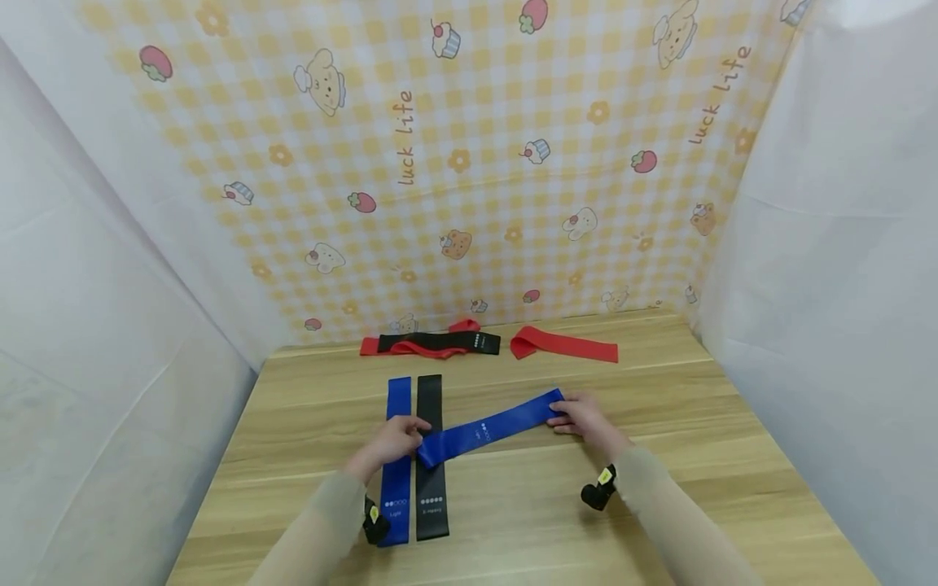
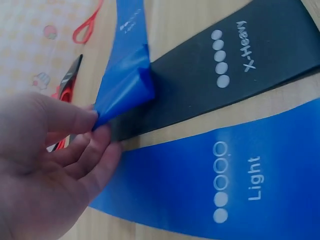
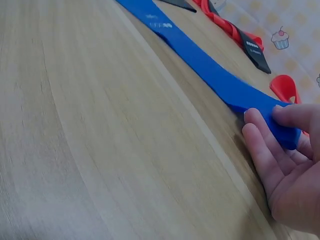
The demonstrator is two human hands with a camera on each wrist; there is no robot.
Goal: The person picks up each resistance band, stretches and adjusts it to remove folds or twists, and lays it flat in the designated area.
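A blue resistance band [image 1: 491,429] stretches slantwise between my two hands, its right end farther back. My left hand [image 1: 396,441] pinches one end, where the band is folded over in the left wrist view [image 2: 125,90]. My right hand [image 1: 586,419] grips the other end between thumb and fingers. Beneath the left end lies a black band [image 1: 431,513] printed X-Heavy in the left wrist view. Beside it, on the left, a second blue band [image 1: 396,488] marked Light lies flat and parallel, partly hidden under my left hand and wrist.
Toward the back of the wooden table [image 1: 528,521], another black band [image 1: 484,342] lies tangled with red bands [image 1: 432,352]. A folded red band [image 1: 579,345] lies right of them. A patterned cloth [image 1: 498,203] hangs behind, with white sheets [image 1: 821,244] on both sides.
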